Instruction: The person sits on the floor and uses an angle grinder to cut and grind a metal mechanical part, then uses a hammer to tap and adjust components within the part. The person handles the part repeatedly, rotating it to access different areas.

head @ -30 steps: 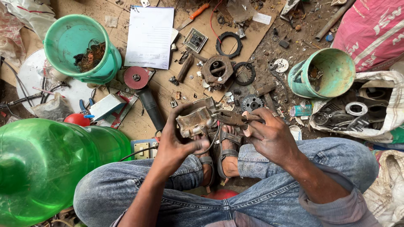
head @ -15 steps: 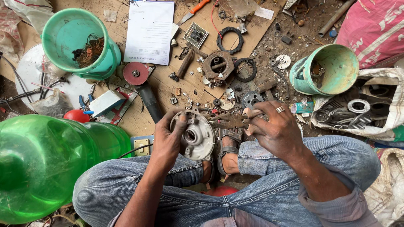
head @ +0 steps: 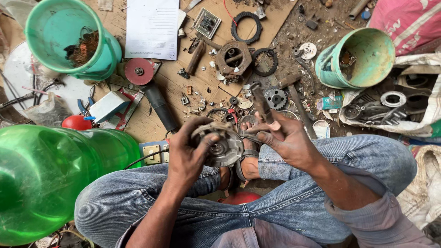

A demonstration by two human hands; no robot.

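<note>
My left hand (head: 189, 154) grips a round grey metal motor cover (head: 223, 146), held tilted over my crossed legs with its hollow side facing up. My right hand (head: 285, 140) is closed around the handle of a dark metal tool (head: 261, 101) whose shaft points up and away from me. The tool's lower end sits beside the cover's right edge. Both hands are grimy. My sandalled feet (head: 246, 158) lie just beneath the cover.
A large green plastic bottle (head: 50, 177) lies at my left knee. Two green buckets (head: 69, 39) (head: 360, 57) hold scrap. An angle grinder (head: 149, 89), a sheet of paper (head: 152, 27), gears and rings (head: 245, 27) litter the cardboard. A sack of metal parts (head: 399, 103) sits at right.
The left hand has turned the motor cover so its hollow side faces up. The right hand has raised the tool, its shaft now pointing away. The camera has moved closer.
</note>
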